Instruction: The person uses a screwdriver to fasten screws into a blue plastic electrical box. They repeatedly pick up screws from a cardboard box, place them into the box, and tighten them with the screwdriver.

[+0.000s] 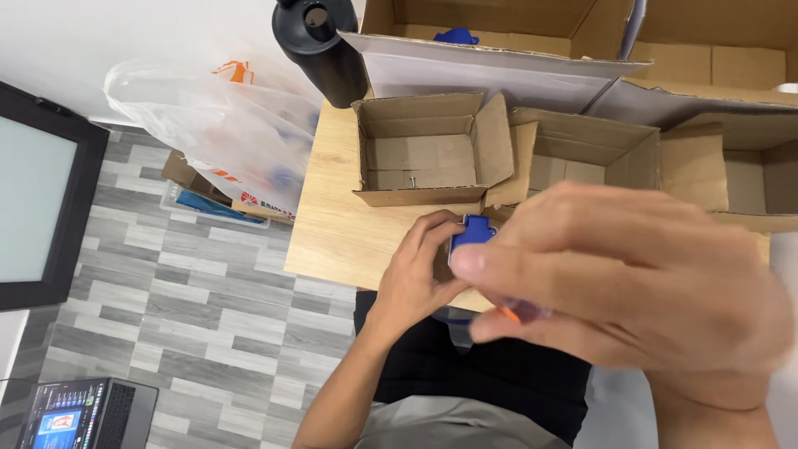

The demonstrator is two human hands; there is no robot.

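Just above the grip, an open cardboard box (420, 150) sits on the wooden bench (349, 224), a small screw (411, 179) lying inside it. More open boxes (598, 154) stand to its right and behind. Up and left of the grip stands a black bottle (320, 50), beside a clear plastic bag (224, 125). Far lower left, a laptop (83, 414) rests on the grey floor (191, 308)
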